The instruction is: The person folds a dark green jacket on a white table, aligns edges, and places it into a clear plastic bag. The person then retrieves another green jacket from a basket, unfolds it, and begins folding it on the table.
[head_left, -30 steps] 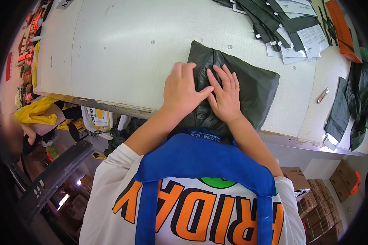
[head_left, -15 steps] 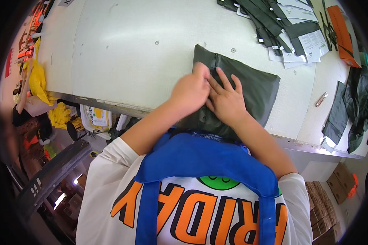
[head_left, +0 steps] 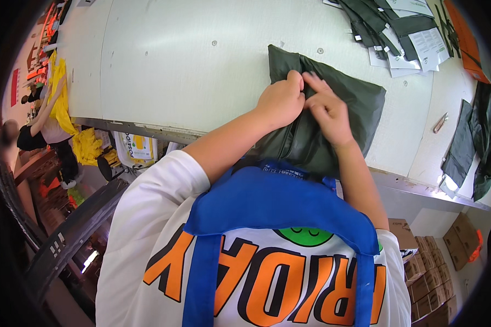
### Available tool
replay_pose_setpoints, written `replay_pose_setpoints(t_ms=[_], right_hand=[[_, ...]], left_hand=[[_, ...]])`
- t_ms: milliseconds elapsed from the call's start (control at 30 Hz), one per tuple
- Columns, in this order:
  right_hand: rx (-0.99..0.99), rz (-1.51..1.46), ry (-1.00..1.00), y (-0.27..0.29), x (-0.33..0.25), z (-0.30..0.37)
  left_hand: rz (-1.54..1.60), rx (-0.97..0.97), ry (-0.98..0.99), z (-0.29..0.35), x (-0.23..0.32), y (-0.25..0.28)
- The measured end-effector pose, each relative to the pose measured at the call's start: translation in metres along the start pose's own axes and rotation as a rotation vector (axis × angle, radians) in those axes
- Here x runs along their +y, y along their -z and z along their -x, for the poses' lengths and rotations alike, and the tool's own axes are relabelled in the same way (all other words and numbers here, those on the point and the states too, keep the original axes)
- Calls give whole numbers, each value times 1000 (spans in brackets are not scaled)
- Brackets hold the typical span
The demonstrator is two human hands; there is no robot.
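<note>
A dark green folded bundle of shiny waterproof cloth (head_left: pixel 359 101) lies on the pale worktable in front of me. A long strip or flap edge runs down its left part. My left hand (head_left: pixel 282 102) is closed at this strip, its fingers bunched over the cloth near the top; what lies inside the grip is mostly hidden. Close beside it, my right hand (head_left: pixel 329 115) rests over the bundle. Its index finger is stretched toward the left fist, the tip blurred, and the other fingers are curled. A gap shows between its thumb and index finger.
Several dark green cloth pieces with white printed sheets (head_left: pixel 420 46) lie at the far right, by an orange box (head_left: pixel 465 41). A small cutter (head_left: pixel 441 123) and dark green cloth (head_left: pixel 459 144) are at right. A co-worker handles yellow cloth (head_left: pixel 60 98) at left.
My right hand has gone from lying flat with spread fingers to partly curled, index finger out. Both hands stay at the strip. The view has shifted slightly; the co-worker's yellow cloth is raised.
</note>
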State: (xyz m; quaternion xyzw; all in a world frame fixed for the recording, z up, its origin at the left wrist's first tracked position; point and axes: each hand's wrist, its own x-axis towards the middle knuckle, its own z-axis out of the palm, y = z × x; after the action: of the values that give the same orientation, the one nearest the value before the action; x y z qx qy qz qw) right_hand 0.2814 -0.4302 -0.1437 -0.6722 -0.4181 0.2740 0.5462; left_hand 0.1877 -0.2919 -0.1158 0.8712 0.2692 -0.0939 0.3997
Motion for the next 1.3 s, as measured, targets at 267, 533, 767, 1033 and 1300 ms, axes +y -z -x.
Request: replay_pose_setpoints(t_ms=[267,533,767,1033,1300], right_hand=[[96,585,-65,-25,-42,45],[112,784,-204,-41,-33,31],[242,474,149,-35,-49,75],[17,720,427,-58,-52,91],[218,487,292,-49,-72,77]], left_hand=[[-117,2,-28,-5,-3,-6],[-167,1,-80,4,7,-5],[-378,-27,-75,-9,18,-10],[-389,-5,-109,-13,14,-14],[-334,-26,-100,-3,9,-5]])
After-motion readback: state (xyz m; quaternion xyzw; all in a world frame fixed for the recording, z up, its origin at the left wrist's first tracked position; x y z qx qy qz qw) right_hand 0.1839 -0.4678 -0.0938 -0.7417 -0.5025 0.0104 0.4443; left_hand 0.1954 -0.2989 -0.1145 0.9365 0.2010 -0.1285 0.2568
